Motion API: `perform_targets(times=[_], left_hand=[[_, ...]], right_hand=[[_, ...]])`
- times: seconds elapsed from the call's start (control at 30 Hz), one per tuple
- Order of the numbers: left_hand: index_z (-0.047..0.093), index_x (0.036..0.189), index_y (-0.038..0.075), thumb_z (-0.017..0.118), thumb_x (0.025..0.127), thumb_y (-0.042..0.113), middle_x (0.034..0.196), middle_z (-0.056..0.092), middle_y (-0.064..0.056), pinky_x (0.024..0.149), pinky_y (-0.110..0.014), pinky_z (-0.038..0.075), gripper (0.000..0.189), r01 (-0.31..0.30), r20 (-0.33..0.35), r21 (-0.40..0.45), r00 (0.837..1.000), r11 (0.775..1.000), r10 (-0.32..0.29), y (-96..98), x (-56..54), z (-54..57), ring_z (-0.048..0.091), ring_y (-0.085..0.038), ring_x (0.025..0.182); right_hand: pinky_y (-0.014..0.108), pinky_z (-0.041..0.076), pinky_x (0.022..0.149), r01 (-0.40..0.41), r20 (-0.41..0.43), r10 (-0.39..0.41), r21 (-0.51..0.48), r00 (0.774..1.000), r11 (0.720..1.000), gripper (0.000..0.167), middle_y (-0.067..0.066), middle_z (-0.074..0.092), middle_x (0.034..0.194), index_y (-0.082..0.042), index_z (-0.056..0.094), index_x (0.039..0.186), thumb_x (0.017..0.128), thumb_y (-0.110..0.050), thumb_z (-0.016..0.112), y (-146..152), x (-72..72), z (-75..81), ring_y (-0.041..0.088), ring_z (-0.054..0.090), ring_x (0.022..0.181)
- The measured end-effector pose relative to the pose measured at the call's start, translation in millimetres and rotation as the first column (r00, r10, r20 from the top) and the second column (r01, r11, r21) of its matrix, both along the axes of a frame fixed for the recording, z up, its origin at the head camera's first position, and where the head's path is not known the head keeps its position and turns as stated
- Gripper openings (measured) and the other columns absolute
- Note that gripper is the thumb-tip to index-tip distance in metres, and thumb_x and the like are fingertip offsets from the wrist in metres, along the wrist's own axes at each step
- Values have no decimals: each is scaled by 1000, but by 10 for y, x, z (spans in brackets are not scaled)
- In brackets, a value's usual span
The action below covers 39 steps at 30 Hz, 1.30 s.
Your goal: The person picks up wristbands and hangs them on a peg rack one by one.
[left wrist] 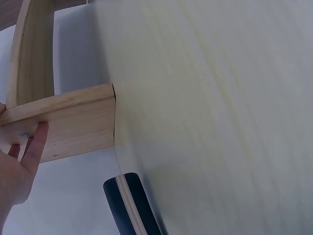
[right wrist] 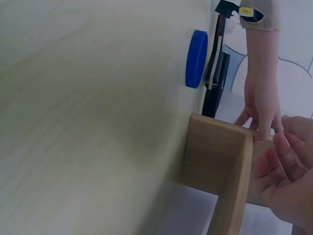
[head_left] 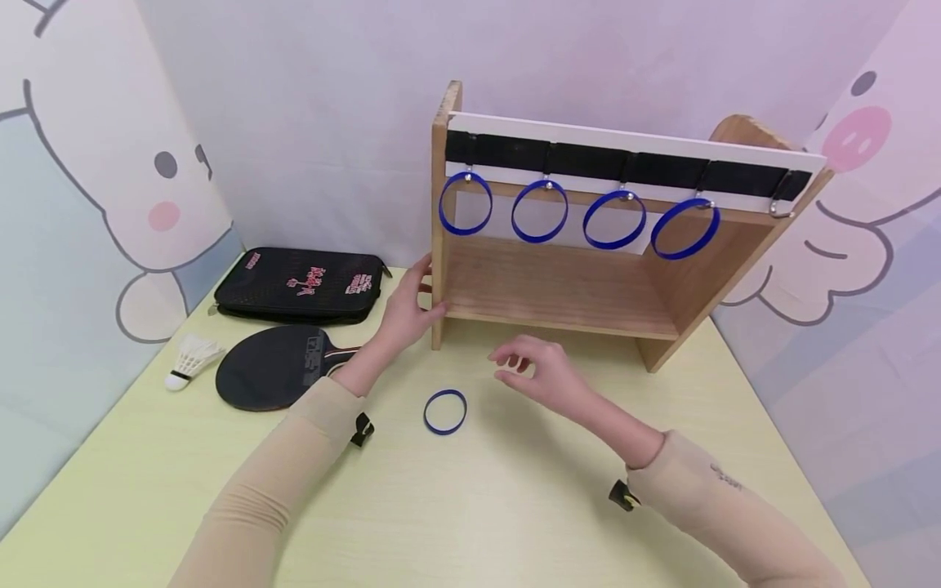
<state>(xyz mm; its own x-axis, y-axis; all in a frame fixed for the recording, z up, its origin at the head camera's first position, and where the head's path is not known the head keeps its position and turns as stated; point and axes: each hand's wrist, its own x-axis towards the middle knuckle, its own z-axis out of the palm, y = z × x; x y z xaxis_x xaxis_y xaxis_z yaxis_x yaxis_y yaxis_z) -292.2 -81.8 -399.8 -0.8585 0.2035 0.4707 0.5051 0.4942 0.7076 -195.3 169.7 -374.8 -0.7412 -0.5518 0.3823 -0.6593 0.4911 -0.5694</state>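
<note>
My left hand (head_left: 408, 309) grips the left side panel of a wooden shelf (head_left: 559, 286), its thumb at the front edge and its fingers along the outer face. In the left wrist view, those fingers (left wrist: 36, 147) press the bare wood. Several blue rings (head_left: 540, 211) hang from hooks on the black-and-white strip across the shelf's top; the rightmost hook (head_left: 781, 209) carries no ring. One more blue ring (head_left: 444, 412) lies flat on the table between my hands. My right hand (head_left: 540, 369) hovers in front of the shelf, fingers loosely bent and holding nothing.
Left of the shelf, a black zipped case (head_left: 300, 284) lies by the back wall. A black table tennis paddle (head_left: 268, 367), its handle partly behind my left forearm, and a white shuttlecock (head_left: 193, 360) lie nearer me. Printed fabric walls (head_left: 309, 122) border the table (head_left: 470, 514).
</note>
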Motion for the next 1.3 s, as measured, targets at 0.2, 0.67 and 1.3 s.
perform_targets(times=[0.2, 0.67, 1.3], left_hand=[[20, 151, 17, 69, 84, 15, 132, 46, -15, 66, -33, 60, 83, -1, -4, -7, 1000, 1000, 1, -3, 0, 3, 58, -27, 103], [20, 151, 18, 69, 84, 14, 132, 45, -14, 66, -33, 60, 83, 9, 3, 4, 1000, 1000, -9, -3, 3, 7, 57, -27, 105], [18, 151, 19, 68, 85, 16, 133, 44, -14, 68, -36, 60, 83, 3, 14, -2, 1000, 1000, -3, -7, 18, 8, 56, -27, 107]], right_hand=[[30, 57, 66, -53, 87, 47, 68, 995, 996, 24, 9, 67, 92, -8, 69, 105, 81, -7, 73, -83, -78, -209, 14, 58, 80], [18, 54, 71, -218, 205, 173, 220, 963, 951, 25, -2, 67, 97, -11, 71, 105, 80, -14, 75, -232, -222, -543, 9, 59, 84], [16, 49, 69, -291, 218, 233, 290, 948, 912, 18, -2, 64, 95, -10, 72, 100, 82, -8, 72, -354, -298, -595, 7, 53, 78]])
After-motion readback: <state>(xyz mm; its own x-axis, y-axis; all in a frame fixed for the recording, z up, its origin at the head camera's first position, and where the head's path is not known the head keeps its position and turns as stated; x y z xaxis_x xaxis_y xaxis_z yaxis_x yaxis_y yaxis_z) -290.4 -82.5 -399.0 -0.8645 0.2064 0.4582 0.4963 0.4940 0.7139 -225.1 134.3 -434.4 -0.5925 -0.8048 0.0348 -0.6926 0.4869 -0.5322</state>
